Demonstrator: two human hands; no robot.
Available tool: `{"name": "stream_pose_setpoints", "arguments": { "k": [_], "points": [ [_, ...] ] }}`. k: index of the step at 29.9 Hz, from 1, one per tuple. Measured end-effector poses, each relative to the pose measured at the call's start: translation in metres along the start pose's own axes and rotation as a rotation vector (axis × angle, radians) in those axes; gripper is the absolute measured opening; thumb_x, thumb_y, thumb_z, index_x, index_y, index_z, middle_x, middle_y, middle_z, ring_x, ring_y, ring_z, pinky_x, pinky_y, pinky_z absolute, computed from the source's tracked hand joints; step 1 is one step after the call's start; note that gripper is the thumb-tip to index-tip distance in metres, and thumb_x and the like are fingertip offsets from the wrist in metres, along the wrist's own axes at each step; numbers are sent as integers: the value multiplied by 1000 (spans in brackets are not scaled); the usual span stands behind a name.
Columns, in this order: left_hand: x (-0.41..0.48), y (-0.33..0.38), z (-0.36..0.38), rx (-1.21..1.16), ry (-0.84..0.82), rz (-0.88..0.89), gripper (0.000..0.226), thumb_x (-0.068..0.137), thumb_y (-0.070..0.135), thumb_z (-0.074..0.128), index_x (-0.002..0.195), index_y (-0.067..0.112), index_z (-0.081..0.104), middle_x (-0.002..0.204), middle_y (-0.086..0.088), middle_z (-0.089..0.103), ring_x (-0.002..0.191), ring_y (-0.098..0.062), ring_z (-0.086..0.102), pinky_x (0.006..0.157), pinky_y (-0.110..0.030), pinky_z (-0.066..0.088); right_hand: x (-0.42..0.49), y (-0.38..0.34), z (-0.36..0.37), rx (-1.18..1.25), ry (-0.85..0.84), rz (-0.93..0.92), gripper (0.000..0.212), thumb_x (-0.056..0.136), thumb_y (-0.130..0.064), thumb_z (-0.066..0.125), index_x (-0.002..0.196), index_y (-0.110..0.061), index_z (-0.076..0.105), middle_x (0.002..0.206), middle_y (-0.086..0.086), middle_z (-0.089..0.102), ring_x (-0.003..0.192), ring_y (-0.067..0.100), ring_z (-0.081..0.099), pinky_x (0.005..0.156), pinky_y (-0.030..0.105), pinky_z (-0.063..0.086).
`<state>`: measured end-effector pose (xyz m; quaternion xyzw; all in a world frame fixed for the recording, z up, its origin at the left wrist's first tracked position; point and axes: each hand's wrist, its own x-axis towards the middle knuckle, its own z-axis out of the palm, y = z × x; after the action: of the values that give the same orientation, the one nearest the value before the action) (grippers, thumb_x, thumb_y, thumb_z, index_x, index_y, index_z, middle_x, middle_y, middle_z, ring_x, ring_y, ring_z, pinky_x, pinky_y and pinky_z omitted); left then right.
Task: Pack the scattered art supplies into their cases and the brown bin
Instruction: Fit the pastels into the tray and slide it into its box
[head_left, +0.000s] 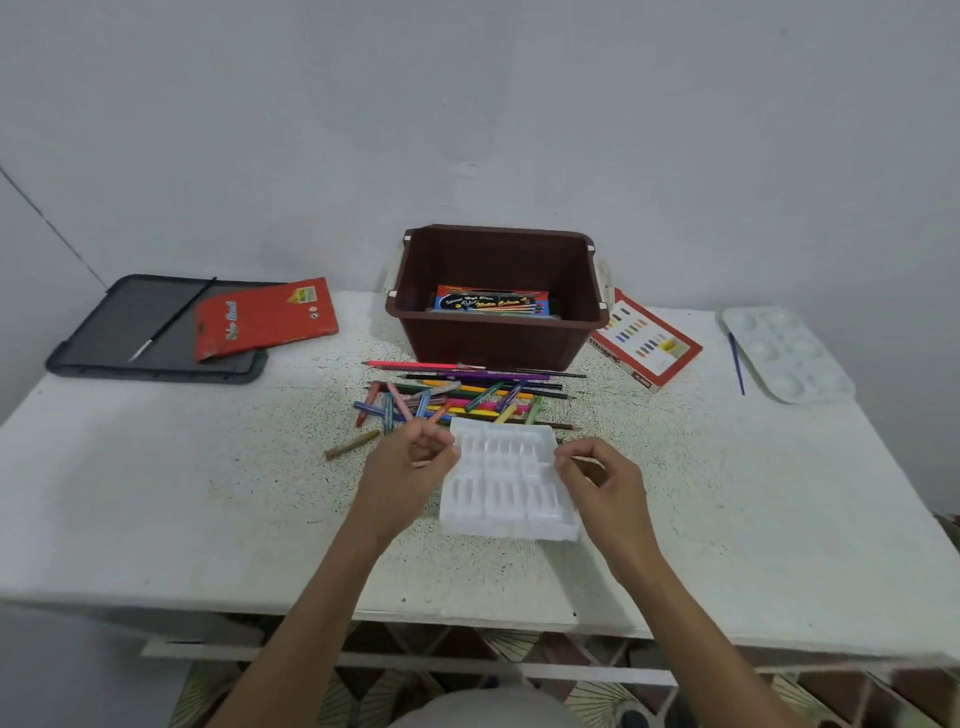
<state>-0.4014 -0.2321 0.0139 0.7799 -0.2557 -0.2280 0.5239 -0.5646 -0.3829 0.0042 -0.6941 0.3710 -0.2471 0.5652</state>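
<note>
"Where's the white tray?"

"On the counter, in front of the brown bin, touching the near edge of the crayon and pencil pile. The left hand and right hand each pinch a side edge, fingers curled, forearms reaching towards the bin."

"Any advice?"

"I'd hold it level, slots up, so crayons drop in without rolling."

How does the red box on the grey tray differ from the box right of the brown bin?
The red box is almost solid red and lies partly on the grey tray; the pastel box shows a white panel of colour swatches inside a red border and sits on the table by the brown bin. Both are flat, red-edged boxes.
</note>
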Motion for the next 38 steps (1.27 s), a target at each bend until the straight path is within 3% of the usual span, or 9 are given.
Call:
{"name": "stream_pose_setpoints", "arguments": {
  "k": [3,6,15,20,23,27,31,38],
  "points": [
    [-5,-5,0,48,-5,-18,15,86,14,72,95,22,64,106,9,66,93,-6,66,75,-18,51,-3,8,1,-76,-7,-41,15,91,-8,65,90,-23,67,104,-8,66,94,-1,63,81,23,53],
    [-12,-13,-2,100,-51,-39,20,87,10,67,97,27,63,111,10,61,84,-2,65,65,-13,50,-11,15,3,-136,-31,-90,15,89,-7,67,88,-22,66,98,-6,68,88,1,64,74,13,49],
    [-17,-37,-2,248,-227,-92,26,89,9,66,109,23,59,103,2,57,77,-5,63,59,-8,43,-19,40,7,-397,-147,-44,18,90,-10,67,81,-26,65,76,-7,65,68,5,58,62,14,45],
    [-14,-55,5,368,-262,-57,34,89,11,66,119,25,57,103,2,55,84,-10,62,68,-18,47,-15,47,10,-450,-183,-18,20,91,-7,64,79,-23,63,69,-7,62,58,1,52,56,13,42],
    [-11,-66,9,425,-221,20,40,91,14,63,131,21,57,107,4,53,88,-7,59,84,-26,51,-10,47,13,-498,-197,-38,16,92,-7,63,82,-19,63,69,-6,61,59,3,53,56,13,42],
    [-7,-77,14,533,-155,160,43,97,25,56,139,18,51,118,3,54,106,-11,51,95,-27,43,3,46,16,-528,-159,-74,10,92,-5,62,90,-15,65,68,-8,58,60,4,52,55,12,40],
    [-3,-87,17,641,-95,324,60,95,53,37,141,16,49,128,4,53,117,-14,43,100,-35,40,18,43,18,-539,-144,-98,10,91,-3,62,92,-12,66,67,-10,56,60,3,52,56,13,39],
    [6,-100,21,677,-49,434,60,95,58,40,141,20,47,135,6,45,128,-11,36,107,-30,25,32,49,19,-509,-138,-123,10,92,-3,60,93,-11,66,69,-4,59,61,8,52,57,22,41]
  ]
}}
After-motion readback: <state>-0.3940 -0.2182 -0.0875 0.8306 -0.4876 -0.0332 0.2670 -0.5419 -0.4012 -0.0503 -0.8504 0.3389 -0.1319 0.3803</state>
